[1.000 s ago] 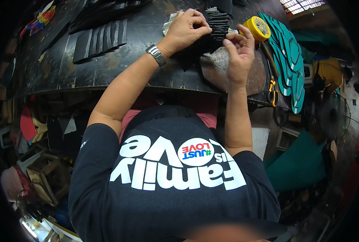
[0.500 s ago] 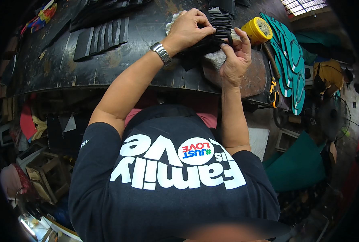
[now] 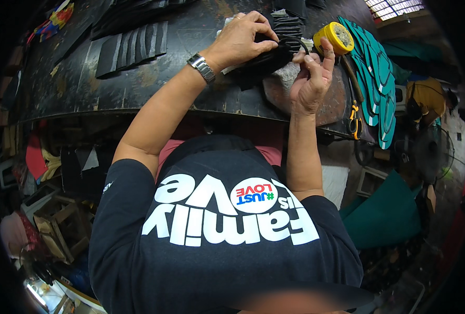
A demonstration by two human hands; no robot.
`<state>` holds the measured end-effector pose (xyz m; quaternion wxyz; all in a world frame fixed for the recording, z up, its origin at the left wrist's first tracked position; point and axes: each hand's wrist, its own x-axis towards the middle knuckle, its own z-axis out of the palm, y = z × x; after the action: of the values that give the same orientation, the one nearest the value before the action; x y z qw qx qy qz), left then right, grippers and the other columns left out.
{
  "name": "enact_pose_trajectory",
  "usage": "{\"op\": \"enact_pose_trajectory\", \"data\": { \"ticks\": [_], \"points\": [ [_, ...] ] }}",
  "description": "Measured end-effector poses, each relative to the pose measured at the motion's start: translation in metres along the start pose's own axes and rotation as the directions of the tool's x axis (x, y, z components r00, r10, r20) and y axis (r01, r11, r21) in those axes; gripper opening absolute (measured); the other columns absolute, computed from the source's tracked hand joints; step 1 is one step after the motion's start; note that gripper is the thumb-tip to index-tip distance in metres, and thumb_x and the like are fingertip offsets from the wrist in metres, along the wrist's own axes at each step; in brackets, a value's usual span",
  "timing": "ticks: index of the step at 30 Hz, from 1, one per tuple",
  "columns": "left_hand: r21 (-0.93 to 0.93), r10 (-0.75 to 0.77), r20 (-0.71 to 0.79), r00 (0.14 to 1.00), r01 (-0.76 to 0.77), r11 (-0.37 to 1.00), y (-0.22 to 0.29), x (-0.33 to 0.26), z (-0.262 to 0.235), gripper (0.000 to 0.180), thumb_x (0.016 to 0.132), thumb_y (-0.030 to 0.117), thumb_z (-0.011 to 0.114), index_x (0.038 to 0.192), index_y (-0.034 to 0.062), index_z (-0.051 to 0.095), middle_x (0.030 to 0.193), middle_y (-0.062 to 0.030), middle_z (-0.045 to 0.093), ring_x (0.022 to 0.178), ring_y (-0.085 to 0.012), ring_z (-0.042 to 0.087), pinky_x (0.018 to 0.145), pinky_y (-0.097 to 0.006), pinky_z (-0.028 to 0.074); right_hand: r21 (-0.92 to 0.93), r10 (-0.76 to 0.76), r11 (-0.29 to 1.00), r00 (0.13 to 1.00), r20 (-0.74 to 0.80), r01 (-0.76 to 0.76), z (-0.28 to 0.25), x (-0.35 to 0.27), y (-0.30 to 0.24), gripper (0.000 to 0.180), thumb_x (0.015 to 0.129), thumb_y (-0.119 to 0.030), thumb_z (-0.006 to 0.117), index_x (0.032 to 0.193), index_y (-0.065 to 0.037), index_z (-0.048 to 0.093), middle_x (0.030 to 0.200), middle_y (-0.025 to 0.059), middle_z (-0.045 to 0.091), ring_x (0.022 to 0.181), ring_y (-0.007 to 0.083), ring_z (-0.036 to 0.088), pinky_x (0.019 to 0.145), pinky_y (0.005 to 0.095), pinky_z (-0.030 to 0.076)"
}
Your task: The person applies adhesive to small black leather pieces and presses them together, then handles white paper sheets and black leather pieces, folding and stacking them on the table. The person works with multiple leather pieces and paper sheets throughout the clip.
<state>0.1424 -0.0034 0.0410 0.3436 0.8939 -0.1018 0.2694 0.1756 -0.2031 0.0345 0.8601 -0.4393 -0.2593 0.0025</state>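
Note:
My left hand [image 3: 244, 41], a metal watch on its wrist, is closed with thumb and fingers pinching the edge of a dark black piece of material [image 3: 266, 65]. A thin black strip [image 3: 299, 42] curves from that piece toward my right hand [image 3: 312, 81]. The strip's end lies between the right thumb and fingers, closed on it in a pinch. Under the right hand is a grey stone-like block [image 3: 284, 77], resting on a reddish-brown slab [image 3: 333, 102]. A stack of black ribbed pieces [image 3: 286, 23] lies just beyond the hands.
A yellow tub [image 3: 333, 37] stands right of my hands. Teal sole-shaped pieces [image 3: 373, 78] lie at the table's right end, near orange-handled scissors [image 3: 354, 121]. Overlapping black pieces [image 3: 133, 49] lie on the dark table [image 3: 154, 94] at left. A fan [image 3: 432, 149] stands beyond the right side.
My right hand has moved slightly right and toward me, drawing the black strip out from the piece. My left hand has barely shifted and keeps its pinch.

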Motion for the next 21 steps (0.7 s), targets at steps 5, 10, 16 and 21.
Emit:
{"op": "enact_pose_trajectory", "data": {
  "ticks": [5, 10, 16, 21],
  "points": [
    [-0.051, 0.004, 0.009, 1.000, -0.003, 0.999, -0.002, -0.001, 0.002, 0.019, 0.086, 0.031, 0.079, 0.099, 0.0165, 0.080, 0.113, -0.0023, 0.064, 0.111, -0.0236, 0.056, 0.101, -0.041, 0.042, -0.357, -0.091, 0.931, 0.995, -0.027, 0.076, 0.008, -0.001, -0.004, 0.058, 0.089, 0.008, 0.063, 0.144, -0.006, 0.050, 0.096, 0.0037, 0.068, 0.084, 0.0093, 0.063, 0.081, 0.0241, 0.052],
    [-0.155, 0.020, 0.002, 1.000, -0.019, 0.988, -0.006, -0.004, 0.004, 0.018, 0.088, 0.030, 0.079, 0.099, 0.0152, 0.080, 0.112, -0.0014, 0.064, 0.113, -0.0216, 0.056, 0.103, -0.041, 0.041, -0.541, 0.064, 0.841, 0.996, 0.062, -0.020, 0.018, -0.008, 0.000, 0.056, 0.088, 0.007, 0.066, 0.140, -0.008, 0.054, 0.094, -0.0004, 0.064, 0.086, 0.0063, 0.059, 0.081, 0.0212, 0.051],
    [-0.320, -0.126, -0.018, 0.992, 0.113, 0.941, -0.015, -0.003, 0.006, 0.018, 0.088, 0.028, 0.079, 0.099, 0.0140, 0.080, 0.111, -0.0023, 0.064, 0.111, -0.0209, 0.059, 0.099, -0.035, 0.046, 0.161, 0.226, 0.961, 0.974, 0.021, -0.226, 0.005, -0.002, -0.004, 0.056, 0.083, 0.015, 0.062, 0.134, -0.006, 0.052, 0.097, 0.0028, 0.060, 0.086, 0.0126, 0.060, 0.089, 0.0289, 0.055],
    [-0.186, -0.055, -0.045, 0.997, 0.045, 0.981, -0.012, -0.002, 0.008, 0.018, 0.088, 0.028, 0.079, 0.099, 0.0140, 0.080, 0.112, -0.0023, 0.064, 0.112, -0.0218, 0.059, 0.100, -0.035, 0.046, -0.270, 0.025, 0.961, 0.994, -0.107, -0.054, 0.002, 0.001, -0.012, 0.052, 0.085, 0.012, 0.064, 0.132, -0.007, 0.053, 0.104, 0.0045, 0.061, 0.089, 0.0122, 0.059, 0.091, 0.0295, 0.052]
  ]
}}
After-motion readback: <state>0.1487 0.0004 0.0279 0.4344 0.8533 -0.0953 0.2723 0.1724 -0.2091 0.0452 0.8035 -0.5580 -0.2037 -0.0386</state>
